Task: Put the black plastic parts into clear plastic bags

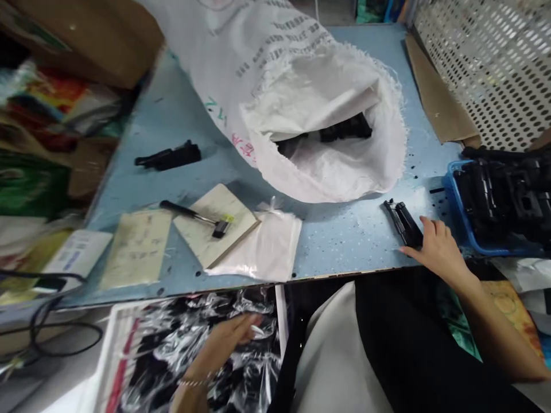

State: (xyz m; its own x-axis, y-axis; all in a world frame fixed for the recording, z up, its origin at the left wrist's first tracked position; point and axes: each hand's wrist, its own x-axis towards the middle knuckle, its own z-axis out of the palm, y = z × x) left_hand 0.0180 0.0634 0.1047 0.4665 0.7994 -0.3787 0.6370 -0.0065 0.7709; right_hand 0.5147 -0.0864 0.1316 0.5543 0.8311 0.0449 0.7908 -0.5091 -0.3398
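Note:
My right hand is at the table's front edge on the right. Its thumb and fingers close round the near end of a slim black part with two long arms, which lies on the table. My left hand, a little blurred, is over a white crate below the table edge. Its fingers stretch to the right, and nothing clear shows in them. Black parts in clear plastic bags fill the crate. Whether the left fingertips touch the bags I cannot tell.
A white woven sack lies open on the blue table, black parts inside. A blue basket of black parts stands right. Another black part, a small hammer on a pad and plastic bags lie left.

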